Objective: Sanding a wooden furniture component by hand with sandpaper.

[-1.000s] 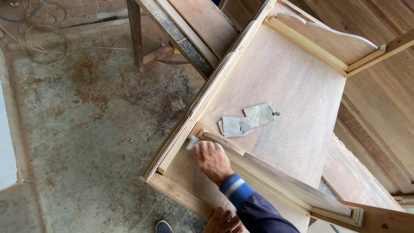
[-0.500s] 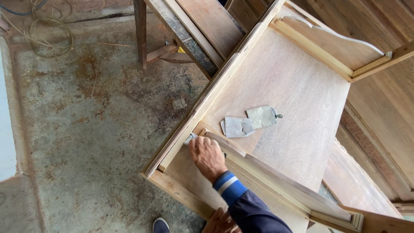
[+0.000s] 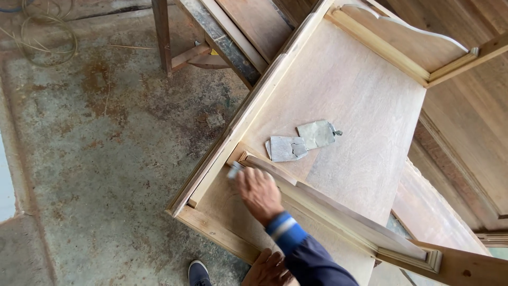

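Right hand (image 3: 258,191) grips a grey sandpaper scrap (image 3: 234,169) against the cabinet (image 3: 338,95) rail; left hand (image 3: 269,267) rests spread on the near edge.

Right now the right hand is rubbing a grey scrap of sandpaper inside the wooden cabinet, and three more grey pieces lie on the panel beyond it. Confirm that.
Not quite: the head view shows two spare grey pieces on the panel, not three. The rest holds: the right hand presses a grey scrap of sandpaper inside the wooden cabinet.
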